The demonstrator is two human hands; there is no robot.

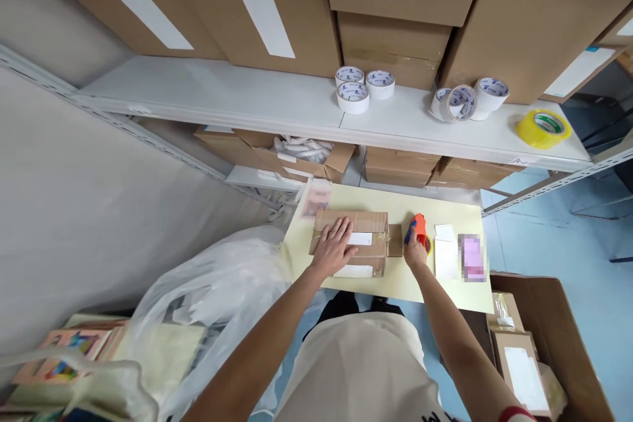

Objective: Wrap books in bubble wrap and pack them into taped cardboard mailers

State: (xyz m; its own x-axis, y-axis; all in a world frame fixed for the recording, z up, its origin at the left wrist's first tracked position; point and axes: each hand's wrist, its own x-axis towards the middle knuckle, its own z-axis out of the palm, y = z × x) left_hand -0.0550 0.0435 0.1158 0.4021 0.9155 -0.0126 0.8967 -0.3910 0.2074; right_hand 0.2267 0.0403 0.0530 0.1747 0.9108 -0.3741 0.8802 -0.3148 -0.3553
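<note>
Nearest, on the left, a clear plastic bag (217, 303) bulges beside the person's light shirt. On the right stands an open carton (568, 343) with small boxes inside. Past these is the pale yellow tabletop (395, 285). The left hand (335, 247) lies on it with fingers spread and released, palm flat on the near left part of a small cardboard box (368, 225). That box sits mid-tabletop on top of a second box with a white label. Just right of the box, the right hand (414, 253) is clenched around an orange-and-blue tape dispenser (419, 227). White paper slips (446, 252) lie further right. Beyond, a white shelf (222, 89) carries white tape rolls (353, 97), a yellow tape roll (542, 128) at far right, and large cartons (277, 6) behind.
</note>
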